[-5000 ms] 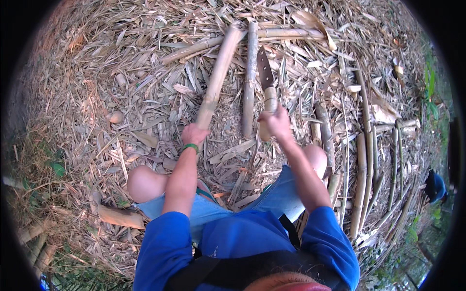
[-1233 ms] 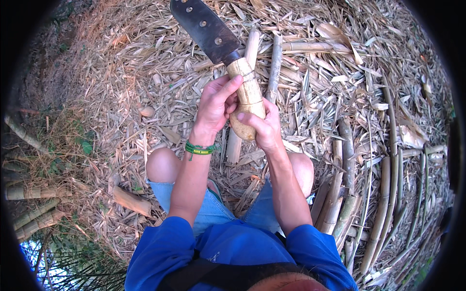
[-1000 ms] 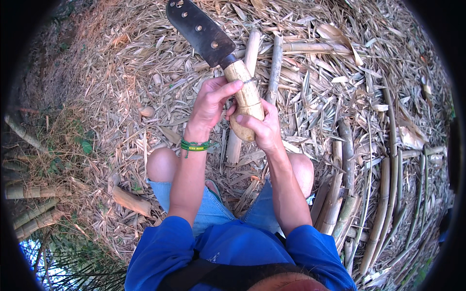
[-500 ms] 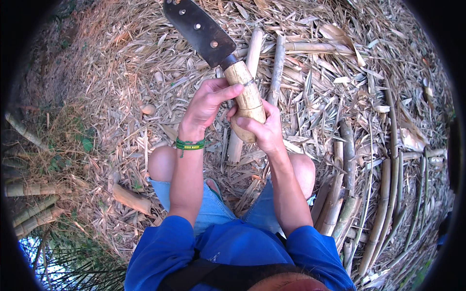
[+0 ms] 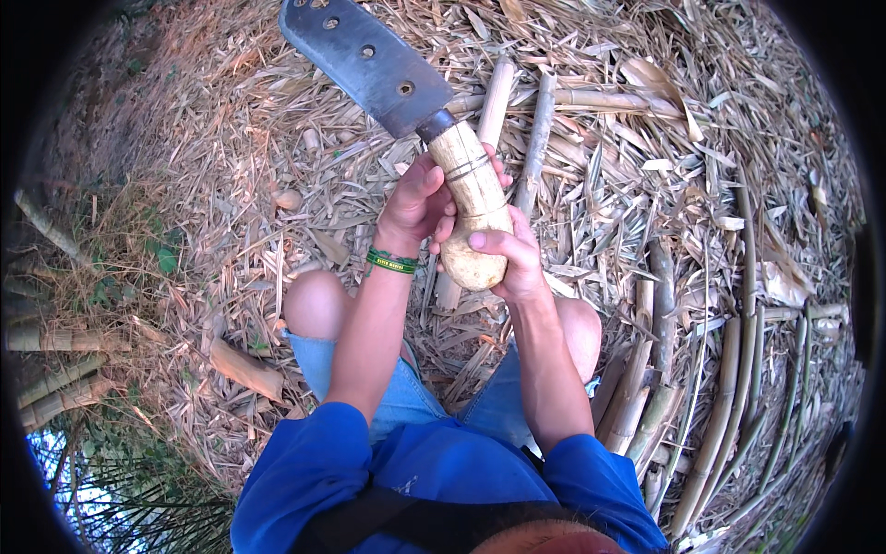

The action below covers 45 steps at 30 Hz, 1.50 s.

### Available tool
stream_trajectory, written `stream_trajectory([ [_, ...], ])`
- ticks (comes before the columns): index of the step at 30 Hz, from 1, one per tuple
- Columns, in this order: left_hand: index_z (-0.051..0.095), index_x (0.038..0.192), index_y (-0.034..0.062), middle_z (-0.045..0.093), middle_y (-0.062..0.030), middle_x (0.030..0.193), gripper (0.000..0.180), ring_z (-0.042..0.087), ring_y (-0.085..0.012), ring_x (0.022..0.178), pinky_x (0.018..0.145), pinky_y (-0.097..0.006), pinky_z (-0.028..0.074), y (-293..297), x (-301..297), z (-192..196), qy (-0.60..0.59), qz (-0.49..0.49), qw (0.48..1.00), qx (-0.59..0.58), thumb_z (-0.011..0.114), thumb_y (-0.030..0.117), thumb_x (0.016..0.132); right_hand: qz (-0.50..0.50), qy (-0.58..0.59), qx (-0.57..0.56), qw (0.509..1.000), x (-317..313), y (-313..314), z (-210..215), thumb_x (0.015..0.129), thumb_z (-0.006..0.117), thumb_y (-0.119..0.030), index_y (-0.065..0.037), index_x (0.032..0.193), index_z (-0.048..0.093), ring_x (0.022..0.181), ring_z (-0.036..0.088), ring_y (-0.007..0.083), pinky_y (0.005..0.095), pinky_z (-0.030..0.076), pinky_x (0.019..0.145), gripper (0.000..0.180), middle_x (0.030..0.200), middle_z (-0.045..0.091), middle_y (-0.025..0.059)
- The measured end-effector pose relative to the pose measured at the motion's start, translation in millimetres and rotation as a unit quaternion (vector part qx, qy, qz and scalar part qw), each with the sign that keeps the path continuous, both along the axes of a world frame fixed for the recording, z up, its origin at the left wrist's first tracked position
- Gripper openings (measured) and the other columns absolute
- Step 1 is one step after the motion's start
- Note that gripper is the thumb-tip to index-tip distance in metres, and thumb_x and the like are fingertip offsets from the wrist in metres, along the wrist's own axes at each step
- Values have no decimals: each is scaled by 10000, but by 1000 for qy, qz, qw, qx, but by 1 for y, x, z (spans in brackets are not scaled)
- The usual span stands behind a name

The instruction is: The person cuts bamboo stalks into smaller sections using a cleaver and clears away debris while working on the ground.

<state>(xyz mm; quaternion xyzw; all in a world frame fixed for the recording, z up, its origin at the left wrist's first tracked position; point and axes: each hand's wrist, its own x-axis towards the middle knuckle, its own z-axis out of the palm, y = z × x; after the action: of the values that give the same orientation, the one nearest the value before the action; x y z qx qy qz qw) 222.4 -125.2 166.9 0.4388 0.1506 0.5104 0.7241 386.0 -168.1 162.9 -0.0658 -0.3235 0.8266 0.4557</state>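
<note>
A broad machete (image 5: 374, 69) with a row of holes along its dark steel blade points up and to the left, away from me. Its pale, knobbly wooden handle (image 5: 474, 180) has thin wire bands around it and a rounded bulb at the butt. My right hand (image 5: 520, 257) is closed around the bulb, thumb across it. My left hand (image 5: 413, 208), a green band at its wrist, cradles the handle from the left; some of its fingers pass behind and show at the far side. The blade's tip is at the picture's upper edge.
Dry bamboo leaves (image 5: 212, 212) cover the ground. Two cut poles (image 5: 535, 138) lie beyond my hands, and several bamboo lengths (image 5: 729, 397) lie to the right. A split bamboo piece (image 5: 245, 369) rests left of my bent knees. Green plants (image 5: 161, 258) grow at the left.
The machete has turned in my hands, its blade face now brighter and slightly further left. My left thumb has come off the handle's top, and that hand has shifted toward me and underneath.
</note>
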Motion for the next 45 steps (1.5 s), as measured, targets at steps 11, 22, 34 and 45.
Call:
stream_trajectory([
  [11,563,1291,-88,663,-191,1191,790,653,-308,1172,1195,-541,342,-2,2,1,52,-1,999,9,834,486,821,63,112,-62,990,-5,-4,-2,724,658,-176,70,1204,537,826,707,362,453,639,699,553,940,668,211],
  [22,629,1294,-50,744,-119,1103,639,527,-25,605,459,-138,372,-12,13,21,163,53,984,42,744,432,890,-181,-139,108,968,2,-2,0,752,654,-74,89,1083,632,807,711,260,371,612,764,370,934,704,160],
  [34,652,1205,-85,713,-184,1081,528,713,-243,1001,924,-355,579,-15,18,32,124,78,989,-34,710,343,900,-255,-333,166,893,7,-4,11,759,732,-81,47,1073,686,805,680,135,285,547,771,343,914,727,58],
  [45,576,1338,-48,644,-159,1298,522,613,-251,1218,1096,-422,452,-17,6,25,108,139,983,-43,593,365,1020,-475,-464,297,687,-2,0,12,730,736,-26,8,1203,640,918,680,388,421,539,844,484,1000,672,186],
])
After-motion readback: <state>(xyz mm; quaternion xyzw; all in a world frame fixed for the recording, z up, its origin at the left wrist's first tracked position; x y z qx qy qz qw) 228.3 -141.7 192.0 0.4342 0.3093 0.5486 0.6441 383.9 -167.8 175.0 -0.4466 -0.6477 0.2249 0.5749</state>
